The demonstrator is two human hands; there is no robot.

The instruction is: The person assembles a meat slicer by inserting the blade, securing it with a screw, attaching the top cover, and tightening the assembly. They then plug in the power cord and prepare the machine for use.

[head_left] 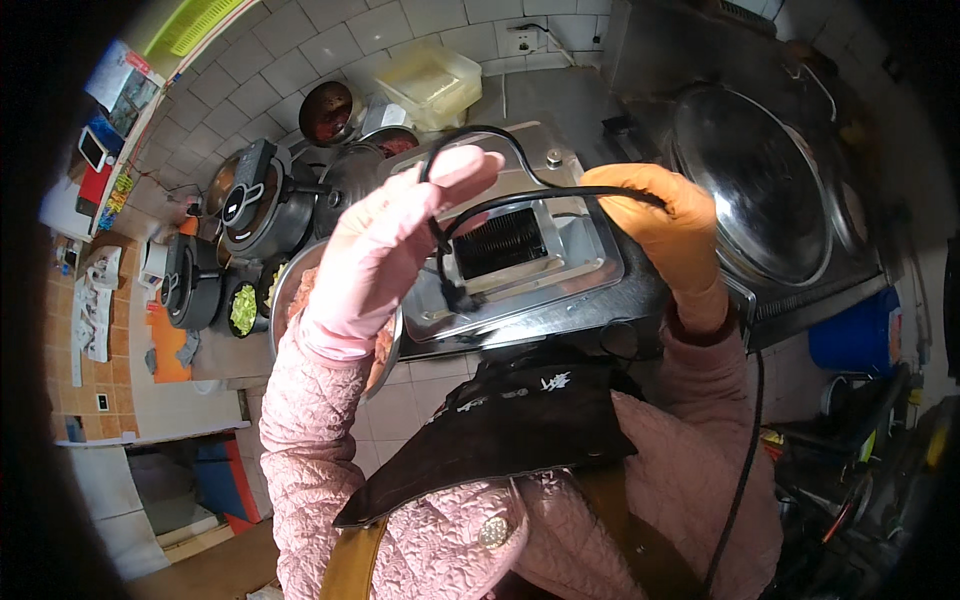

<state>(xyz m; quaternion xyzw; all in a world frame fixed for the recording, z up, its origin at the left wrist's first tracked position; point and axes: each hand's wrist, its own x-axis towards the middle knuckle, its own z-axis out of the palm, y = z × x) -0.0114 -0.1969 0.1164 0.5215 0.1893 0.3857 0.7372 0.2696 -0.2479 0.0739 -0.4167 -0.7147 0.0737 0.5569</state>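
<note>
A black power cord (510,199) stretches in a loop between my two hands, above a stainless-steel machine (590,230) with a black ridged set of blades or rollers (497,243) in its opening. My left hand (390,235), in a pink glove, is curled round the cord at the left end of the loop. Just below its fingers hangs the cord's black plug (460,297). On the other side, my right hand (665,215), in an orange glove, grips the cord with its fingers folded over. Part of the cord inside each hand is hidden.
A metal bowl of raw meat (393,345) sits partly under my left forearm. Black pots (270,215), a dish of chopped greens (243,309) and a clear plastic tub (435,85) stand left and behind. A large lidded wok (750,185) is right; a wall socket (521,41) is behind.
</note>
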